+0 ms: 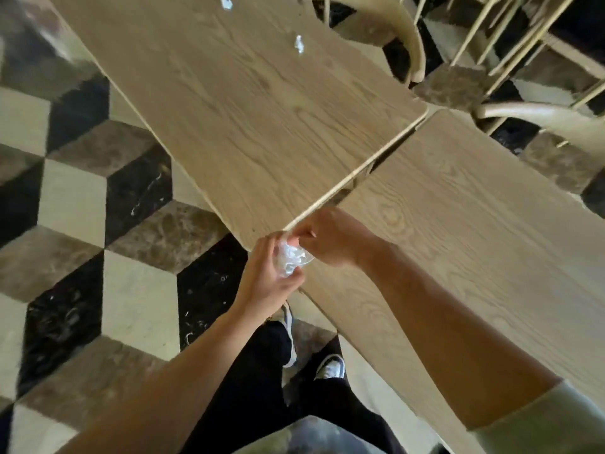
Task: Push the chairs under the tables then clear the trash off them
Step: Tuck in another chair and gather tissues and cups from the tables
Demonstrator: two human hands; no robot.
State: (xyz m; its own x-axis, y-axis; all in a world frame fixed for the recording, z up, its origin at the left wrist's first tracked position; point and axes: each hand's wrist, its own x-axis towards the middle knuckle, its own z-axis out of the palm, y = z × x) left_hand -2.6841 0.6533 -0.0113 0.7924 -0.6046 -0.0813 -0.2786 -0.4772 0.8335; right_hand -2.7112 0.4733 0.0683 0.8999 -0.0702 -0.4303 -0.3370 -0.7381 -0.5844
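Note:
Two light wooden tables stand edge to edge: the left table (235, 103) and the right table (474, 231). My left hand (265, 276) is closed on a clear crumpled plastic cup holding trash (291, 258), just off the tables' near corner. My right hand (330, 240) pinches at the cup's top from the right, fingers closed. A small white crumpled scrap (298, 44) lies on the left table's far part, and another scrap (225, 1) lies near the top edge.
Pale wooden chairs stand beyond the tables, one (393, 31) at the top and one (540, 119) at the right. The floor (98, 208) is tiled in cream, brown and black. My legs and shoes (330, 368) are below the table corner.

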